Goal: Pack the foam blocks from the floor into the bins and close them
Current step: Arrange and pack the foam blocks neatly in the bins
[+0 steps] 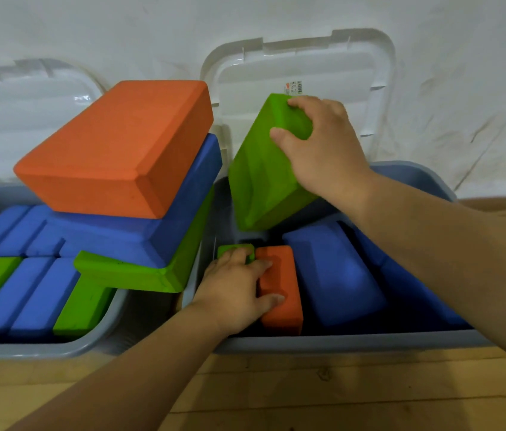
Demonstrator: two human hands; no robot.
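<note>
Two grey bins stand side by side on a wooden floor. My right hand grips the top end of a green foam block, tilted above the back left of the right bin. My left hand rests on an upright orange block and a small green block at that bin's left side. Blue blocks fill the rest of it. The left bin holds rows of blue and green blocks, with a green, a blue and an orange block stacked above its rim.
Both white lids stand open, leaning against a white sheet behind the bins. The left lid is partly hidden by the stack. Wooden floor runs along the front.
</note>
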